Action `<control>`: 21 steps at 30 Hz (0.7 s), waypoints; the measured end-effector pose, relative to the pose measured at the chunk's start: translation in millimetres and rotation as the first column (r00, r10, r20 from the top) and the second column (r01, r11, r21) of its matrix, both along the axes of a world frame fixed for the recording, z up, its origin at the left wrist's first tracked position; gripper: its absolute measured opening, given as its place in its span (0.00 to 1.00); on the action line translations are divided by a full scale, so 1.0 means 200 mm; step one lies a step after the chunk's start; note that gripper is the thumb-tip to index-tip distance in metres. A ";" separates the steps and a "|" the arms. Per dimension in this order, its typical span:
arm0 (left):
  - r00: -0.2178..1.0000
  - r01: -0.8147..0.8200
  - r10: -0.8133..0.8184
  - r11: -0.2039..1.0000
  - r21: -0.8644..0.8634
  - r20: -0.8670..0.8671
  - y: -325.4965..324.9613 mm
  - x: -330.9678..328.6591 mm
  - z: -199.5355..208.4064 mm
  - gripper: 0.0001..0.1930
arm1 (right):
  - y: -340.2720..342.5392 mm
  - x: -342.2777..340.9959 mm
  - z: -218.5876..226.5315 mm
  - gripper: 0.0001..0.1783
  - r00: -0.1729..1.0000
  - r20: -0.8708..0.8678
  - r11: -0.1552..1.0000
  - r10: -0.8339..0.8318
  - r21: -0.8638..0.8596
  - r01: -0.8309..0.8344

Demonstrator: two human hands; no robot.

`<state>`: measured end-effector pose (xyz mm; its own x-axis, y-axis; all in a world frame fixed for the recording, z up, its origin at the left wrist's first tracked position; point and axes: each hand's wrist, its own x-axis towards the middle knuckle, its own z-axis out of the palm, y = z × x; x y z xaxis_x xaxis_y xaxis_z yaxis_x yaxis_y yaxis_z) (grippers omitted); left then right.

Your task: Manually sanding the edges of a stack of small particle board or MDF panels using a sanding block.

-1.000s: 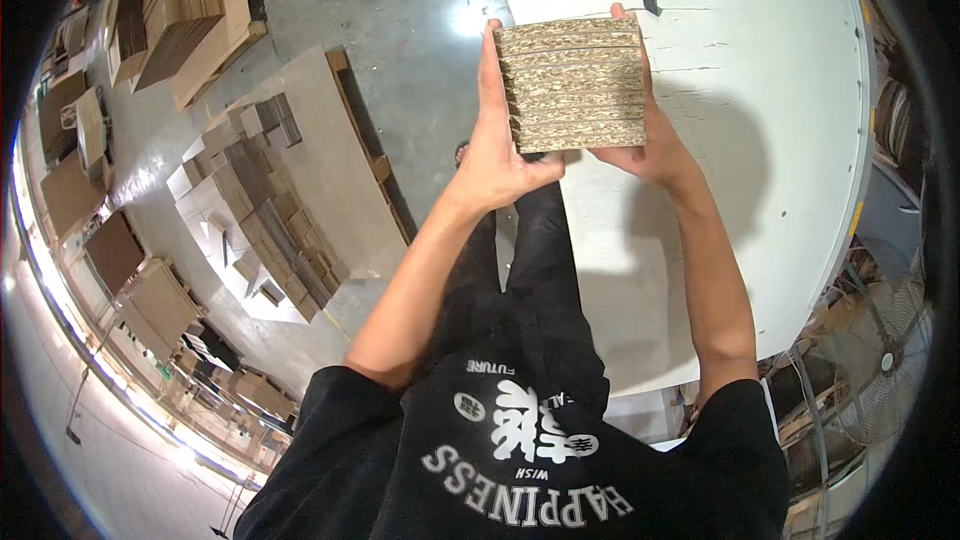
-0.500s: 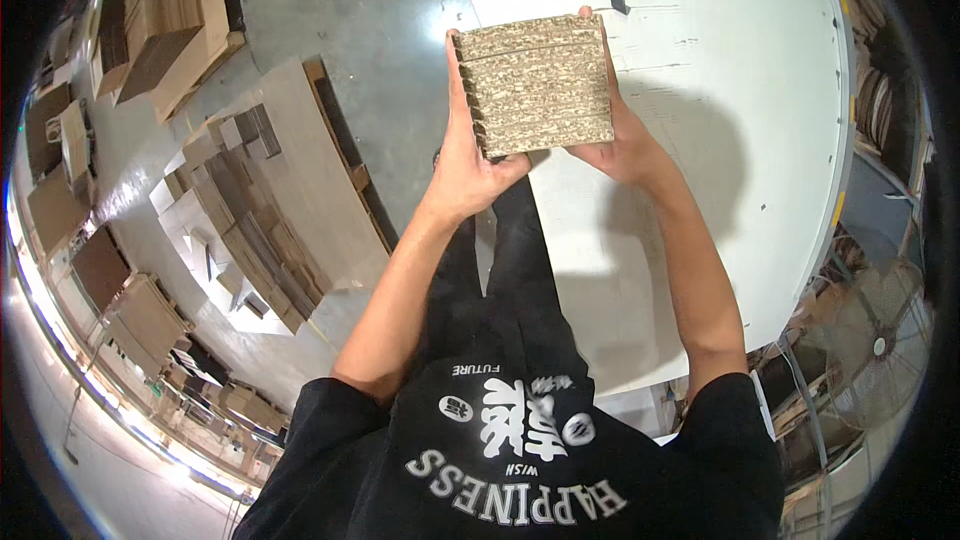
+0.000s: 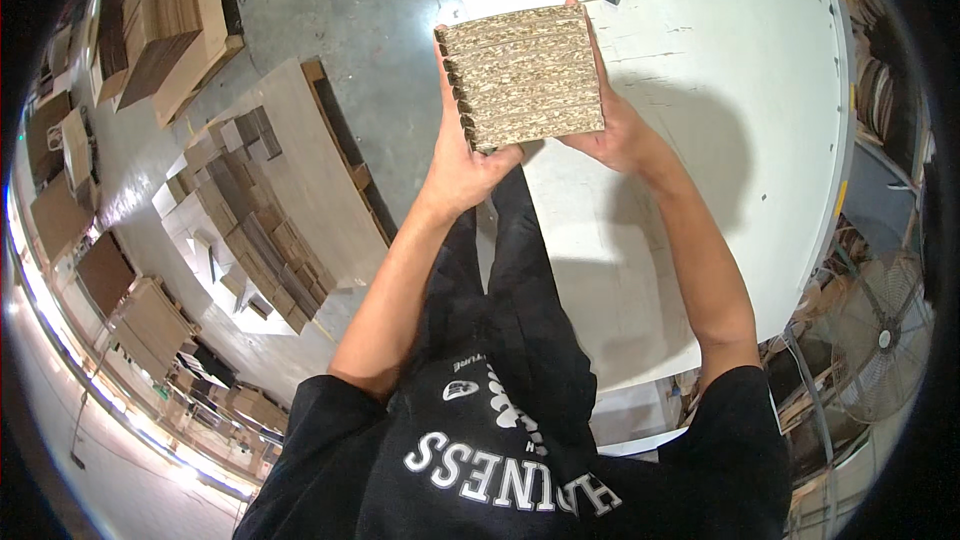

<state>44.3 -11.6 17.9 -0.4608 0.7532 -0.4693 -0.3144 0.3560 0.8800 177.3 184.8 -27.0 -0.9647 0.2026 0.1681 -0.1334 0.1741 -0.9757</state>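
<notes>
Both hands grip one stack of cardboard sheets point(image 3: 525, 75), held up in the air above the near left edge of the white bench point(image 3: 720, 170). Left hand point(image 3: 462, 155) clasps the stack's left side and lower corner, fingers curled along its ridged edge. Right hand point(image 3: 615, 130) closes on the right side, fingertips reaching the top corner. On the floor to the left lies a pallet point(image 3: 300, 180) loaded with cardboard pieces point(image 3: 250, 220)
</notes>
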 end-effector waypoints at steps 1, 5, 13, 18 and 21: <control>1.000 -0.004 0.004 1.000 0.013 0.008 0.00 0.00 -0.01 0.70 | 0.00 0.00 0.00 0.77 1.000 -0.010 1.000 0.005 -0.007 -0.005; 0.990 0.044 -0.044 0.999 -0.009 -0.131 -0.01 -0.02 -0.04 0.70 | 0.01 0.00 -0.01 0.76 1.000 0.010 1.000 -0.014 0.006 0.014; 0.824 0.171 -0.141 0.985 0.003 -0.549 0.00 -0.25 -0.05 0.68 | 0.08 0.03 0.00 0.73 0.989 0.142 0.994 -0.032 0.104 0.017; 0.841 0.174 -0.113 0.982 0.068 -0.529 0.01 -0.23 -0.04 0.68 | 0.05 0.02 0.02 0.73 0.996 0.078 0.985 -0.040 0.168 0.026; 0.852 0.179 -0.128 0.983 0.052 -0.507 0.01 -0.18 -0.05 0.70 | 0.03 0.04 0.04 0.72 0.989 0.148 0.996 -0.027 0.087 0.015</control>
<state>8.9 -10.5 7.6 -0.4890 0.8624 -0.1308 0.2280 0.2711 0.9352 185.0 191.3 -19.1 -0.9760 0.2141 0.0404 0.0168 0.2586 -0.9658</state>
